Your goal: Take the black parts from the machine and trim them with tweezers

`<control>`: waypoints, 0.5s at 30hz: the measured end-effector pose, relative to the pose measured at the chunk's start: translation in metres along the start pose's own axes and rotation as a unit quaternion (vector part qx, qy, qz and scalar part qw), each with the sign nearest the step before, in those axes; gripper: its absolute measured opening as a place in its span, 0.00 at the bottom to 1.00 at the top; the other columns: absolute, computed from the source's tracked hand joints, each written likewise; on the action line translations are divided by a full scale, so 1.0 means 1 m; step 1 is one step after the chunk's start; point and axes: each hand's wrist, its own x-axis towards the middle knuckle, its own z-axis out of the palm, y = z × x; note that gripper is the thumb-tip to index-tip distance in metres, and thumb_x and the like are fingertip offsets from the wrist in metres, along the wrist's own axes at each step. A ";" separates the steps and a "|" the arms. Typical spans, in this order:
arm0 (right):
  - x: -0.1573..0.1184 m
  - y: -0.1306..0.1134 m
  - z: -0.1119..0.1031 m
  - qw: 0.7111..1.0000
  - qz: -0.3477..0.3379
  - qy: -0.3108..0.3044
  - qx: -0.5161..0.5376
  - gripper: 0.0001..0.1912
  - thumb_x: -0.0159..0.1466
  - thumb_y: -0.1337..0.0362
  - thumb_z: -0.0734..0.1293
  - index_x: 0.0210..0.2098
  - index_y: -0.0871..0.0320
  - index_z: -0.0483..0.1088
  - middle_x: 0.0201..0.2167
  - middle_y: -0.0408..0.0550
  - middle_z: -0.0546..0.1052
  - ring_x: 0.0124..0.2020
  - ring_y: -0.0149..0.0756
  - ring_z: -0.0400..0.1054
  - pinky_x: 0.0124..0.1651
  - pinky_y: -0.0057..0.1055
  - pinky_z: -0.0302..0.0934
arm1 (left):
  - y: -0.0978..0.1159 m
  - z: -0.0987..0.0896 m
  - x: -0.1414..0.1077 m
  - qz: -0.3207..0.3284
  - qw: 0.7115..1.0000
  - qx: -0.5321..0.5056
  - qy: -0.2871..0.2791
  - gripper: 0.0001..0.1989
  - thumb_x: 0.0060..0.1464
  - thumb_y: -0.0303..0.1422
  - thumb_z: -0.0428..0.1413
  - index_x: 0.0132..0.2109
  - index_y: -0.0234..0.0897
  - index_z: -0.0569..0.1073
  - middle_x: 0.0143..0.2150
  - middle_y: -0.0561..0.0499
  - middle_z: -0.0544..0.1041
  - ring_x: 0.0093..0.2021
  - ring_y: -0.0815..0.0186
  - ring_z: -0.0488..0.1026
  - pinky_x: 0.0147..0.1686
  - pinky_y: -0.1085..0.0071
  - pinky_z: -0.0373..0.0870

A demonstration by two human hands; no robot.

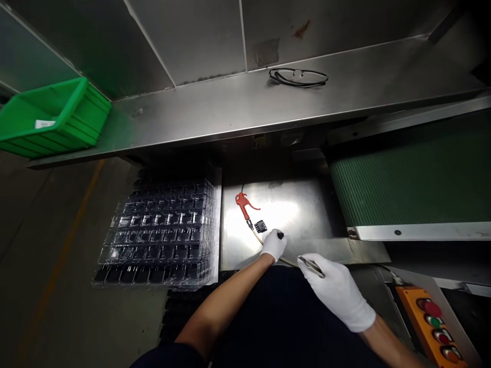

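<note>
Both hands wear white gloves, with the forearms bare below dark short sleeves. The left arm reaches forward from the lower middle of the view, elbow bent, and the left hand (pixel 273 244) is curled, its fingertips pinched together in a closed grip. The right arm comes in from the lower right; the right hand (pixel 337 291) lies palm down, knuckles up, fingers folded in a closed grip.

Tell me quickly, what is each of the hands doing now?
Left hand: closed on a small black part.
Right hand: closed, holding metal tweezers.
</note>
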 end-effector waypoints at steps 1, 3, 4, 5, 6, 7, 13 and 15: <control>-0.002 0.000 0.000 1.000 0.019 0.002 0.003 0.14 0.74 0.54 0.62 0.35 0.52 0.71 0.25 0.38 0.72 0.24 0.35 0.67 0.29 0.36 0.64 | 0.004 0.004 0.004 0.022 1.000 0.021 0.002 0.14 0.63 0.40 0.62 0.49 0.34 0.76 0.49 0.45 0.79 0.50 0.57 0.77 0.54 0.51 0.75; -0.006 0.001 0.000 0.999 0.053 0.003 0.009 0.15 0.74 0.52 0.61 0.36 0.52 0.71 0.26 0.39 0.73 0.25 0.36 0.67 0.31 0.37 0.64 | 0.013 0.005 0.009 0.065 0.996 0.056 0.013 0.16 0.62 0.41 0.62 0.50 0.35 0.76 0.52 0.45 0.79 0.54 0.55 0.76 0.59 0.49 0.71; -0.009 0.002 0.000 0.998 0.069 0.002 0.012 0.16 0.74 0.50 0.61 0.36 0.52 0.71 0.27 0.39 0.73 0.26 0.37 0.68 0.31 0.37 0.64 | 0.016 0.002 0.010 0.084 0.994 0.070 0.022 0.16 0.62 0.42 0.61 0.51 0.36 0.76 0.53 0.44 0.79 0.55 0.54 0.75 0.60 0.48 0.70; -0.011 0.004 0.000 0.996 0.086 0.000 0.013 0.17 0.73 0.49 0.61 0.36 0.51 0.71 0.28 0.40 0.74 0.27 0.38 0.69 0.32 0.38 0.64 | 0.018 -0.003 0.010 0.100 0.991 0.085 0.033 0.16 0.63 0.42 0.61 0.52 0.37 0.76 0.55 0.44 0.78 0.57 0.53 0.74 0.61 0.48 0.68; -0.012 0.006 -0.001 0.995 0.103 -0.004 0.014 0.17 0.73 0.48 0.61 0.36 0.51 0.71 0.28 0.40 0.74 0.28 0.39 0.70 0.32 0.38 0.64 | 0.018 -0.009 0.010 0.114 0.987 0.103 0.045 0.16 0.63 0.42 0.61 0.53 0.38 0.76 0.58 0.43 0.77 0.60 0.53 0.72 0.63 0.48 0.66; -0.014 0.008 -0.002 0.993 0.120 -0.009 0.015 0.17 0.73 0.47 0.61 0.37 0.51 0.72 0.29 0.40 0.75 0.29 0.40 0.70 0.32 0.38 0.65 | 0.017 -0.017 0.010 0.124 0.983 0.124 0.057 0.17 0.63 0.41 0.60 0.54 0.38 0.75 0.60 0.42 0.75 0.62 0.52 0.70 0.64 0.47 0.65; -0.015 0.017 -0.004 0.981 0.185 -0.051 0.012 0.14 0.74 0.53 0.61 0.33 0.50 0.69 0.26 0.37 0.73 0.25 0.38 0.68 0.27 0.33 0.64 | 0.008 -0.056 0.024 0.106 0.961 0.247 0.058 0.15 0.62 0.37 0.62 0.53 0.37 0.76 0.62 0.42 0.73 0.65 0.49 0.66 0.66 0.41 0.62; -0.012 0.018 -0.003 0.982 0.178 -0.056 0.006 0.15 0.74 0.56 0.61 0.32 0.50 0.68 0.25 0.37 0.73 0.24 0.38 0.67 0.27 0.34 0.64 | 0.013 -0.058 0.030 0.096 0.960 0.259 0.047 0.15 0.62 0.37 0.62 0.53 0.36 0.76 0.61 0.42 0.73 0.64 0.50 0.68 0.65 0.41 0.63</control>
